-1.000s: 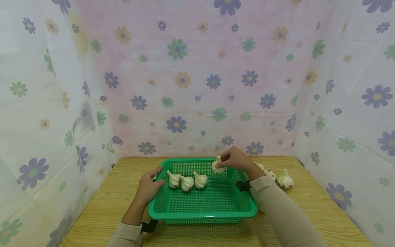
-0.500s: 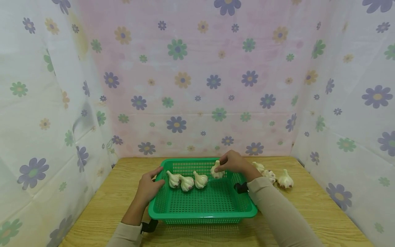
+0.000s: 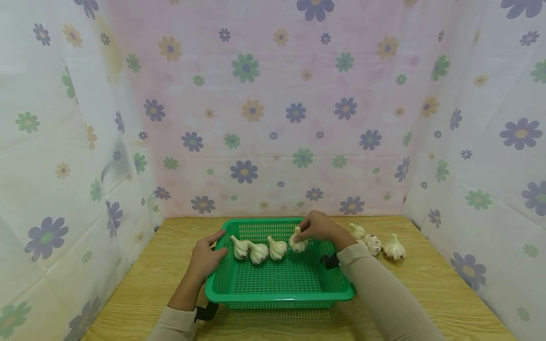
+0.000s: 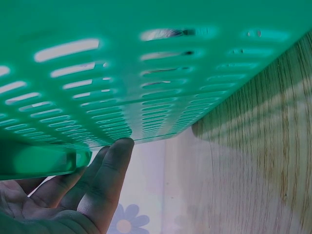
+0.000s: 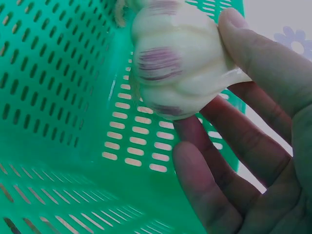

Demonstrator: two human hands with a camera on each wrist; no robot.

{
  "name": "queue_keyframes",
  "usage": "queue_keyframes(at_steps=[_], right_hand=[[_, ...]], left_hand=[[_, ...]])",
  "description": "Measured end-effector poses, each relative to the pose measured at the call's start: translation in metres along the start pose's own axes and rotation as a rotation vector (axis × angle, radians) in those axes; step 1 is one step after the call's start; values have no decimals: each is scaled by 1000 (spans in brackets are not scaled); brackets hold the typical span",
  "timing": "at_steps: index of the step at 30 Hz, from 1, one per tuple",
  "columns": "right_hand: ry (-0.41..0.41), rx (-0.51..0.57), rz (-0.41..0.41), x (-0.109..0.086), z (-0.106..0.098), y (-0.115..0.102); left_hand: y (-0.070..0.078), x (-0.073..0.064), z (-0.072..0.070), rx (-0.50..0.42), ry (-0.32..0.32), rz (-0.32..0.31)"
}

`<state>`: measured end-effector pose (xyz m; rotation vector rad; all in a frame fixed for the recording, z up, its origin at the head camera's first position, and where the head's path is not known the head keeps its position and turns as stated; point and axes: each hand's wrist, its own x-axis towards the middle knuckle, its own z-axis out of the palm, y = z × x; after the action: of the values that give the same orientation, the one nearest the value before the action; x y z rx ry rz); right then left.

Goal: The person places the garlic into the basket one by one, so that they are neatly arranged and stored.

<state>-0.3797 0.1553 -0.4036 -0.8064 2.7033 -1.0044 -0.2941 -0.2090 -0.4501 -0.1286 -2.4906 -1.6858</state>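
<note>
My right hand [image 3: 320,226] pinches a garlic bulb [image 3: 298,240] inside the green plastic basket [image 3: 281,297], toward its back right. In the right wrist view, thumb and fingers grip this white, purple-streaked garlic bulb [image 5: 180,63] around its stem end, over the slotted basket [image 5: 44,122]. Three more garlic bulbs [image 3: 258,254] lie in a row along the basket's back left. At the left side, my left hand [image 3: 204,258] holds the basket by its rim. From the left wrist view, the fingers [image 4: 105,187] reach under the rim against the slotted outer wall.
Several garlic bulbs [image 3: 394,247] lie on the wooden table [image 3: 426,284] to the right of the basket, partly behind the right forearm. Flower-patterned cloth [image 3: 273,94] hangs at the back and both sides. Black straps [image 3: 206,312] sit at the wrists.
My right hand has lowered the garlic bulb further into the basket and slightly leftward, toward the row of bulbs. The left hand and basket have stayed put.
</note>
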Motion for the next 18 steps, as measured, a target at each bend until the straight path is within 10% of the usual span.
queue_keyframes(at_steps=[18], right_hand=[[-44, -147, 66, 9, 13, 4]], left_hand=[[2, -1, 0, 7, -1, -6]])
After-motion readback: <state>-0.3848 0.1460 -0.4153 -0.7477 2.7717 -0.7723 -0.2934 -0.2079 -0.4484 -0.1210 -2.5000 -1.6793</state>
